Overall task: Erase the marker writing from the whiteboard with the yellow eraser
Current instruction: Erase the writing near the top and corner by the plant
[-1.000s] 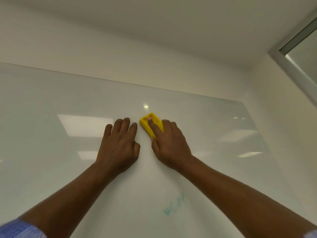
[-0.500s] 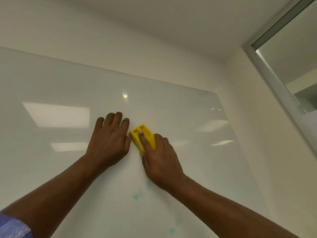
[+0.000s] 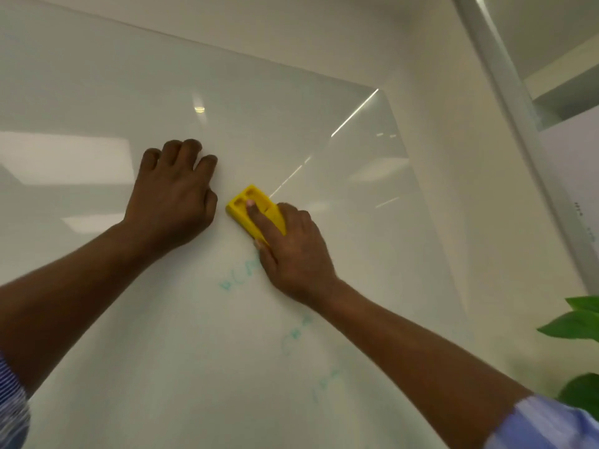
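Observation:
A glossy whiteboard (image 3: pixel 324 131) fills the wall in front of me. My right hand (image 3: pixel 291 254) presses the yellow eraser (image 3: pixel 248 210) flat against it, forefinger along the eraser's back. Just left of the eraser, my left hand (image 3: pixel 175 196) rests on the board with fingers curled and nothing in it. Faint teal marker writing (image 3: pixel 240 275) lies directly below the eraser, beside my right thumb. More pale teal marks (image 3: pixel 296 335) run down the board beside my right forearm.
The board's right edge (image 3: pixel 421 205) meets a white side wall. A grey window frame (image 3: pixel 505 102) slants down at the right. Green plant leaves (image 3: pixel 573 322) poke in at the lower right. Ceiling light reflections glare on the board.
My right hand has slid the eraser down the board toward the teal writing. My left hand's fingers have curled. The view has shifted down and right, showing more writing and the plant.

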